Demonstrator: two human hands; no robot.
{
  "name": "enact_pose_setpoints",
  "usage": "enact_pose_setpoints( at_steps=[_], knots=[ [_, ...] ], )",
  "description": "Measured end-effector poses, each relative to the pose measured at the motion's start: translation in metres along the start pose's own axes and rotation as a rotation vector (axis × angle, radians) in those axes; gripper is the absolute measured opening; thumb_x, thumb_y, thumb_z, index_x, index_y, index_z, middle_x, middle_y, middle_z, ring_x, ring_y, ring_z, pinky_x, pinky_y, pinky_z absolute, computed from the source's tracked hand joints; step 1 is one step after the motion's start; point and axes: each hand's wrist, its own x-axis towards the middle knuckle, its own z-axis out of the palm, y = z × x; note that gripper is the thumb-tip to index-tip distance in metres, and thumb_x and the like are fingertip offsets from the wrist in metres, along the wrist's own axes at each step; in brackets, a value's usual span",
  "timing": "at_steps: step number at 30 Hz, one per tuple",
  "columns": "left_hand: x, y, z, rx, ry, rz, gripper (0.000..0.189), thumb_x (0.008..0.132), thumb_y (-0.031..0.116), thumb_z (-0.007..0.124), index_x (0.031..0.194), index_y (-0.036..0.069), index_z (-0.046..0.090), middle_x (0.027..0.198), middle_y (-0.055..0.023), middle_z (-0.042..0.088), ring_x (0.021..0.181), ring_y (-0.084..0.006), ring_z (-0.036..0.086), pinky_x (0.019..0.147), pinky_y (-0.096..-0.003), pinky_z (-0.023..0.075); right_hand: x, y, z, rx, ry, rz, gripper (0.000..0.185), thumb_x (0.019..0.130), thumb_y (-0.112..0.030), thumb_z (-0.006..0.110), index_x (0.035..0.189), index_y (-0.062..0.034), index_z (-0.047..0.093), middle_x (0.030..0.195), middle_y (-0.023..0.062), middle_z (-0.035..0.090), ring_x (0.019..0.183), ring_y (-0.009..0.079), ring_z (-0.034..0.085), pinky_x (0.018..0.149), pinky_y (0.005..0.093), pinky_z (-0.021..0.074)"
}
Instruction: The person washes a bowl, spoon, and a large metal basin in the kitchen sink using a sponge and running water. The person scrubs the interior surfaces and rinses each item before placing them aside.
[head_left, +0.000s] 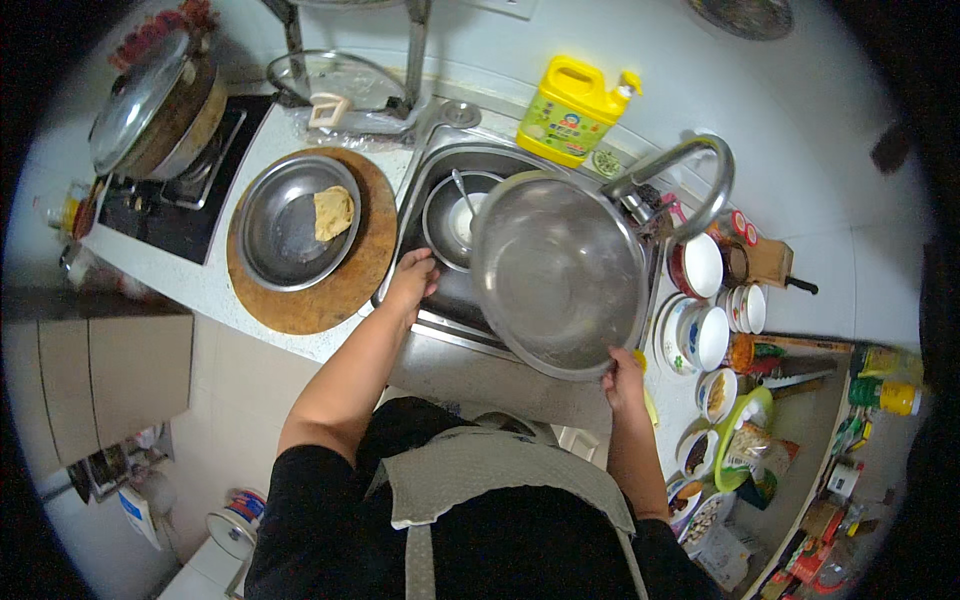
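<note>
A large stainless steel basin (559, 270) is tilted over the right part of the metal sink (450, 324), its inside facing up. My right hand (624, 379) grips the basin's near right rim. At the sink's left edge is my left hand (412, 281), fingers slightly curled and apart, holding nothing. Beyond it in the sink sits a smaller metal bowl (442, 232) with a white bowl and a metal spoon (463, 187) in it, partly hidden by the basin. To the left, a metal bowl (277, 225) holding a lump of dough (332, 213) rests on a round wooden board (300, 319).
A curved faucet (724, 180) rises at the sink's back right, beside a yellow pump jug (574, 112). Bowls (705, 337) and small food dishes (716, 394) line the right counter. A lidded pot (161, 112) stands on the stove (191, 176) at left.
</note>
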Motion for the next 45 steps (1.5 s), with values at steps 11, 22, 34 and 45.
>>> enact_pose_setpoints(
  at_steps=[11, 22, 34, 45],
  knots=[
    [0.136, -0.038, 0.049, 0.450, 0.165, 0.102, 0.061, 0.081, 0.022, 0.064, 0.134, 0.000, 0.043, 0.130, -0.0235, 0.052, 0.121, -0.0371, 0.050, 0.096, -0.0408, 0.0432, -0.071, -0.026, -0.038, 0.157, 0.167, 0.013, 0.018, 0.082, -0.023, 0.064, 0.085, -0.0094, 0.053, 0.073, 0.0023, 0.056, 0.043, 0.0112, 0.043, 0.036, 0.0220, 0.0316],
    [0.213, -0.028, 0.074, 1.000, 0.169, -0.029, 0.082, 0.077, 0.046, 0.068, 0.140, 0.003, 0.037, 0.133, -0.0224, 0.050, 0.122, -0.0346, 0.051, 0.099, -0.0443, 0.0435, -0.092, -0.016, -0.023, 0.163, 0.275, -0.014, 0.017, 0.079, -0.024, 0.067, 0.076, -0.0113, 0.056, 0.063, -0.0015, 0.055, 0.042, 0.0112, 0.046, 0.035, 0.0242, 0.0347],
    [0.185, -0.007, 0.085, 1.231, 0.331, 0.393, 0.036, 0.089, 0.017, 0.048, 0.123, 0.018, 0.058, 0.109, -0.0140, 0.065, 0.090, -0.0327, 0.066, 0.076, -0.0444, 0.0531, -0.071, -0.018, -0.037, 0.089, 0.134, -0.066, 0.018, 0.082, -0.027, 0.066, 0.076, -0.0119, 0.058, 0.066, -0.0017, 0.057, 0.050, 0.0120, 0.051, 0.041, 0.0242, 0.0339],
    [0.178, -0.011, 0.078, 1.187, 0.364, 0.509, 0.039, 0.090, 0.014, 0.047, 0.128, 0.019, 0.053, 0.119, -0.0143, 0.060, 0.097, -0.0339, 0.063, 0.080, -0.0441, 0.0510, -0.062, -0.027, -0.027, 0.079, 0.144, -0.031, 0.020, 0.081, -0.029, 0.066, 0.076, -0.0116, 0.058, 0.064, -0.0028, 0.057, 0.048, 0.0107, 0.050, 0.040, 0.0231, 0.0341]
  ],
)
